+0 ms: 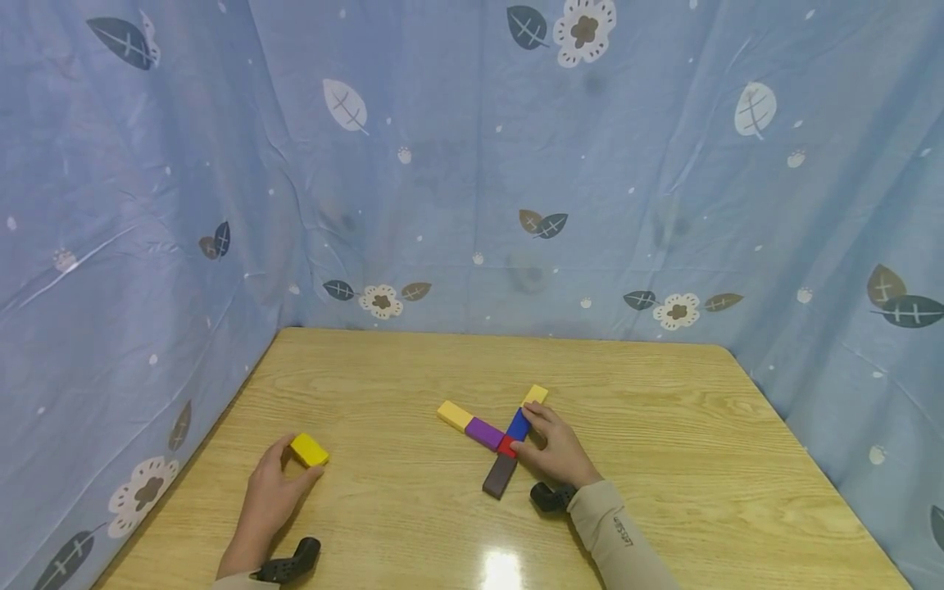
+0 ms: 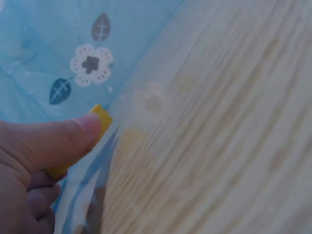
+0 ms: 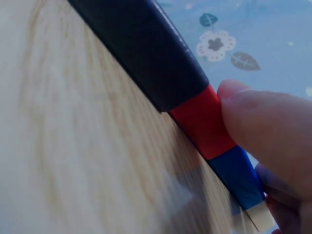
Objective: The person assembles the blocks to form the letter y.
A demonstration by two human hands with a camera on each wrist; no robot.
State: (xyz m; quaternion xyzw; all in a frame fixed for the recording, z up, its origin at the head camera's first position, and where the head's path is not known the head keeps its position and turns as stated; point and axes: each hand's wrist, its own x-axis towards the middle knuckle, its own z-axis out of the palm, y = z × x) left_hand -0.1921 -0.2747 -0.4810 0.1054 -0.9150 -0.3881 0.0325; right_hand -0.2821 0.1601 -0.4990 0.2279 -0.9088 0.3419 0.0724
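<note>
My left hand [image 1: 276, 490] pinches a yellow block [image 1: 309, 451] between thumb and fingers over the left side of the table. In the left wrist view the thumb lies along that yellow block [image 2: 101, 119]. My right hand [image 1: 558, 451] is at a row of blocks, its thumb touching the red block [image 3: 202, 122] and its fingertips at the far end of the blue block [image 1: 518, 425]. Beyond the blue one lies a pale yellow block [image 1: 536, 394]; a dark block [image 1: 500, 476] adjoins the red on the near side. A purple block [image 1: 484, 433] branches left from the red.
Another pale yellow block [image 1: 453, 415] continues the branch past the purple one. All these blocks lie on a wood-grain table [image 1: 383, 524]. Blue patterned curtains [image 1: 472, 164] hang along its back and sides.
</note>
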